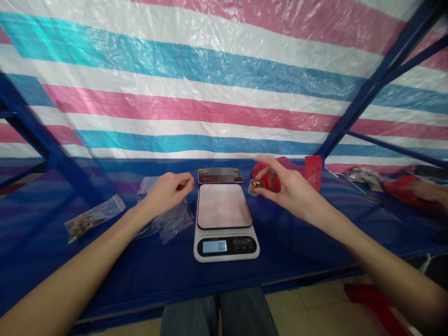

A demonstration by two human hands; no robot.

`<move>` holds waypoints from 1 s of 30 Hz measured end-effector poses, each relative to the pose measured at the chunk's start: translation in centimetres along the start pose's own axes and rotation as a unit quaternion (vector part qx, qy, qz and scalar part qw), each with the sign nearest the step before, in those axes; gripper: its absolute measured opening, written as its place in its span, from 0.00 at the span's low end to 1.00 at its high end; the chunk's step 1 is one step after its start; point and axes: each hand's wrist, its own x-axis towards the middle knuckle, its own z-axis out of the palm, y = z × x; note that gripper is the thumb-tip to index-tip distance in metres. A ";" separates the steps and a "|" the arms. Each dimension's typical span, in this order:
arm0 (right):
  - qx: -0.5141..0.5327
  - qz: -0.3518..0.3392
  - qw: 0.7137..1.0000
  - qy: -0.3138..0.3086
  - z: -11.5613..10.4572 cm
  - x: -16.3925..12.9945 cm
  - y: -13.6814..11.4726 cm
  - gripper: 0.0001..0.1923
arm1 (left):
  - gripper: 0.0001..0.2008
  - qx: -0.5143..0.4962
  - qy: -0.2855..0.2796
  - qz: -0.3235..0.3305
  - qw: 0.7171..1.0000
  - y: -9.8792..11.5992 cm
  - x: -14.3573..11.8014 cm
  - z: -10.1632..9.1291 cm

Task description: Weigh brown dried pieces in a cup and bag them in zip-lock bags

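Both hands (168, 189) (285, 186) hover beside scale (226, 224).

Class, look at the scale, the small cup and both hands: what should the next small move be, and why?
Probably bring the small cup in the right hand leftward onto the scale: its platform is bare, the display reads zero, and the cup is held just beside it. The left hand rests closed over clear bags.

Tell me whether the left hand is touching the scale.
Apart. The head view shows the left hand closed above clear plastic bags, with blue table cover visible between it and the scale.
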 end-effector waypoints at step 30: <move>0.044 -0.086 0.962 0.254 3.1 4.5 4.7 0.10 | 0.16 0.010 -0.005 -0.001 1.000 -0.1 0.0 0.1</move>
